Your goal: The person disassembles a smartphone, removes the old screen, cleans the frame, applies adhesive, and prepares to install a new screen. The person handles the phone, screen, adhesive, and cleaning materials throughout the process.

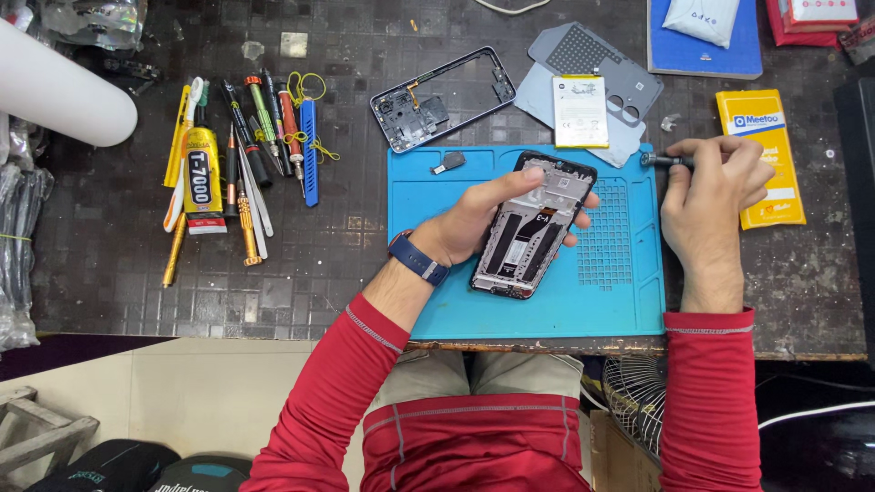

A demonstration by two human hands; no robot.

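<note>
Bright, even overhead light; sharp focus

Dark workbench [118, 282], top scuffed and marked in a small square grid, front edge worn. Pale tiled floor [210, 383] below, left of bench. Grey wooden frame [41, 428] at lower left corner. Wire fan guard [638, 396] under bench edge, cardboard box [620, 456] just beside it. White cable [811, 412] across dark area at lower right. Lighting even, soft shadows.
</note>
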